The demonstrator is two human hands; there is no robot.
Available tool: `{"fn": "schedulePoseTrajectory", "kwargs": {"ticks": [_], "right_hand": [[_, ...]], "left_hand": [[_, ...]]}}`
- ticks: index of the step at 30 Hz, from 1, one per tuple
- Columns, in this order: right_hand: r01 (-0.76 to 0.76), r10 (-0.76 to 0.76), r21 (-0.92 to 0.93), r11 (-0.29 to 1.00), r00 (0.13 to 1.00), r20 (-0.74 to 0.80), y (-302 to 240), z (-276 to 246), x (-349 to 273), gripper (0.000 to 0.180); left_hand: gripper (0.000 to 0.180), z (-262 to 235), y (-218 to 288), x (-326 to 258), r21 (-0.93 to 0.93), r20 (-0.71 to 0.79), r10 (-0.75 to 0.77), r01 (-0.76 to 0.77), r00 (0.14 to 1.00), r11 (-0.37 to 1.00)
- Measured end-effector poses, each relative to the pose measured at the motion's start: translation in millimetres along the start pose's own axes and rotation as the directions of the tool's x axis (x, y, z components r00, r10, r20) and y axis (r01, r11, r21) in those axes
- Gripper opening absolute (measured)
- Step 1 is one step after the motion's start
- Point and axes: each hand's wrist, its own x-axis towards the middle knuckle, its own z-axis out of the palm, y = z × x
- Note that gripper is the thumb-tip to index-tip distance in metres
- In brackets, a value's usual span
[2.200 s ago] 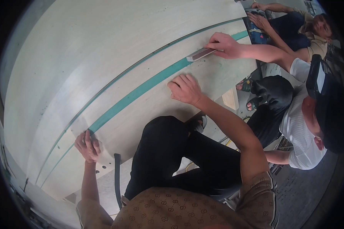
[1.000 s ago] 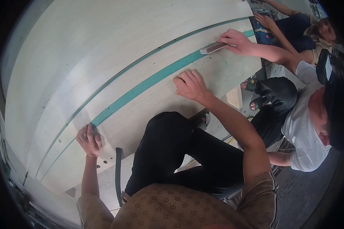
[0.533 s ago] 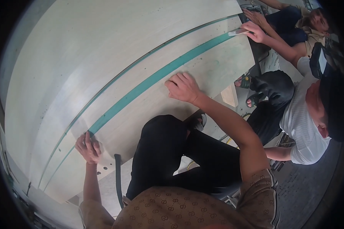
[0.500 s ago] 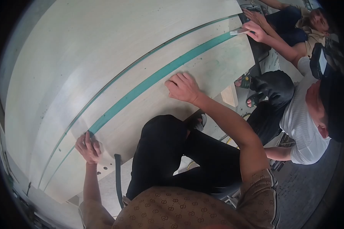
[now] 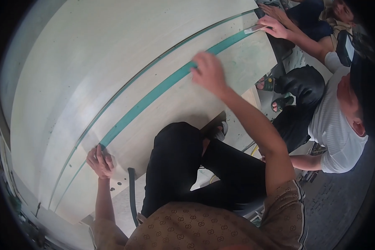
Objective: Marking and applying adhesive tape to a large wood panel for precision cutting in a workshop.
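Observation:
A long teal strip [image 5: 148, 100] runs slantwise over a large pale board [image 5: 91, 62]. At the strip's lower left end, my left hand [image 5: 99, 162] is closed, its fingertips pressed on that end. My right hand [image 5: 209, 73] is above the strip's middle, fingers bent and smeared by motion; whether anything is in them I cannot make out. At the strip's far right end, a co-worker's hand [image 5: 275, 27] holds a flat, pale-bladed scraper [image 5: 254, 29] against it.
A dark, narrow seam [image 5: 154, 64] runs beyond the teal strip. A dark green band [image 5: 132, 196] hangs by the board's near edge, left of my knee [image 5: 177, 141]. On the right crouches a co-worker in a white shirt [image 5: 333, 133]; another person's hand [image 5: 275, 11] rests at the far corner.
My right hand has lifted from the board and moved up and right over the strip. My left hand keeps its place on the strip's end. The whole view has shifted slightly.

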Motion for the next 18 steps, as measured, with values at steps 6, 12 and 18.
{"fn": "schedulePoseTrajectory", "kwargs": {"ticks": [6,12,18], "right_hand": [[-0.465,0.44,-0.171,0.868,0.882,-0.166,42,1,8,0.068],[0.157,-0.191,0.171,0.973,0.961,0.199,-8,-4,-27,0.071],[-0.253,0.252,-0.115,0.961,0.967,-0.024,33,-4,-9,0.069]], "left_hand": [[0.048,5,3,11,0.005,-0.011,0.022,-0.022,1.0,1.0],[0.049,4,-3,-3,0.004,0.011,-0.006,0.006,1.0,1.0],[0.049,5,-1,5,0.005,0.013,0.002,-0.002,1.0,1.0]]}}
